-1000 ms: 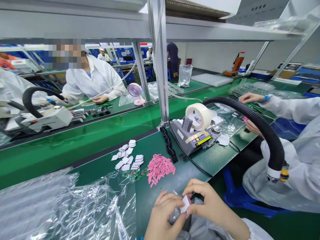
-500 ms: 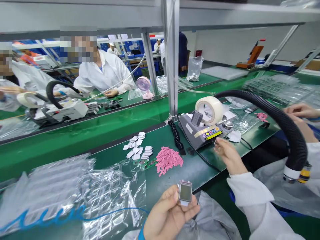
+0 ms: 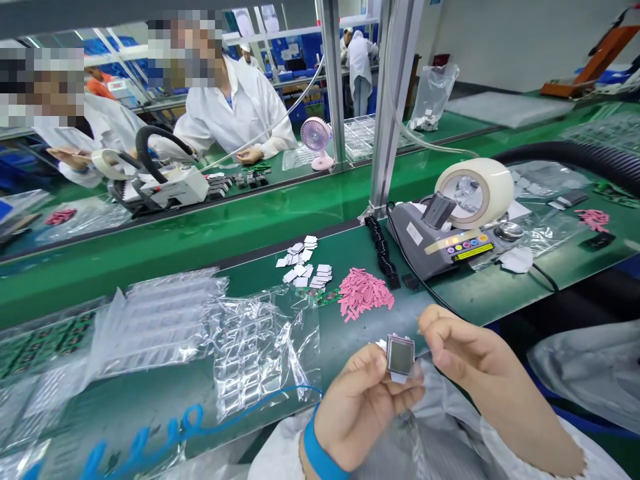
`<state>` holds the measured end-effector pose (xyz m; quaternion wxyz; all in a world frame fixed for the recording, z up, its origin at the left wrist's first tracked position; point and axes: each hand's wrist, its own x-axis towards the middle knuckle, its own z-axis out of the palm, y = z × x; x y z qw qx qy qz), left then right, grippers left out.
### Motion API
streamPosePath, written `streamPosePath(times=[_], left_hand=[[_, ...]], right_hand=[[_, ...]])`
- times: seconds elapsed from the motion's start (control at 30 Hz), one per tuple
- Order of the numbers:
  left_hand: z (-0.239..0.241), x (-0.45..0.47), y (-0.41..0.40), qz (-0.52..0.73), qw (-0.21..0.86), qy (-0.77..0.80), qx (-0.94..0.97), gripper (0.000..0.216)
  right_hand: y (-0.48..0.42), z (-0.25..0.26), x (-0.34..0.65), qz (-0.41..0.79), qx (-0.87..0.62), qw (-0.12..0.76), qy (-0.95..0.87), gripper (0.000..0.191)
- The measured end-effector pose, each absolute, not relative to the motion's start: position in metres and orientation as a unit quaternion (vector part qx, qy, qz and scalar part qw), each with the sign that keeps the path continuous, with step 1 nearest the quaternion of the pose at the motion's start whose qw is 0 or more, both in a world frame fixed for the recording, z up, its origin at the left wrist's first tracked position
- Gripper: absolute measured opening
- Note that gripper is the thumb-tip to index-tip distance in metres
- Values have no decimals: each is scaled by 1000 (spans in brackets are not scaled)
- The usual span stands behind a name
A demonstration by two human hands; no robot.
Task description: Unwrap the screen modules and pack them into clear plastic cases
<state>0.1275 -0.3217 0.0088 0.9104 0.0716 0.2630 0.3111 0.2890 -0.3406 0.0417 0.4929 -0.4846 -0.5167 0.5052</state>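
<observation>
My left hand [image 3: 367, 400], with a blue band at the wrist, grips a small square display module [image 3: 401, 355] by its edge, its grey screen facing up. A white tab shows at the module's lower edge. Just right of it, my right hand [image 3: 473, 353] is closed in a pinch; whatever lies between its fingertips is too small to make out. Beyond the hands lie a heap of pink strips [image 3: 364, 293] and several white pieces [image 3: 303, 260], with small green circuit boards [image 3: 325, 297] beside them.
A grey tape dispenser [image 3: 425, 247] carries a large tape roll [image 3: 475, 193]. Clear plastic trays [image 3: 165, 320] and a transparent bag [image 3: 250, 353] lie at left, near a coiled blue cord [image 3: 187, 427]. A metal post [image 3: 387, 113] rises behind. Co-workers [image 3: 235, 107] sit across the bench.
My right hand has come from the tape dispenser to beside the display module. My left hand still holds the module. The view has shifted, and the neighbour's hands at right have left it.
</observation>
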Motion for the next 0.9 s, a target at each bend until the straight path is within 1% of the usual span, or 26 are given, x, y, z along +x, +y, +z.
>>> streamPosePath(times=[0.2,0.33,0.4,0.47,0.57,0.6,0.67,0.73,0.8,0.9], left_hand=[[7,122,-321,321,902,282,59,22],[8,120,-323,325,900,288,45,24],[9,120,-323,326,900,286,40,24],[9,120,-323,330,900,282,44,24],[10,120,-322,349,892,282,62,25],[10,119,-322,358,887,284,71,24],[10,117,-322,368,878,292,91,22],[8,113,-323,363,873,303,119,22],[6,109,-325,351,868,319,147,23],[-1,99,-325,349,854,351,156,25]], right_hand=[[-333,36,280,513,-491,460,-534,28],[-332,34,275,491,-505,444,-554,26],[-331,32,271,459,-520,433,-575,25],[-331,26,267,371,-553,429,-611,23],[-330,18,263,168,-599,445,-644,13],[-330,15,263,126,-597,448,-653,12],[-328,13,265,117,-563,438,-691,22],[-326,12,266,157,-500,414,-745,30],[-323,10,265,165,-447,398,-784,33],[-313,-1,256,129,-441,339,-821,38]])
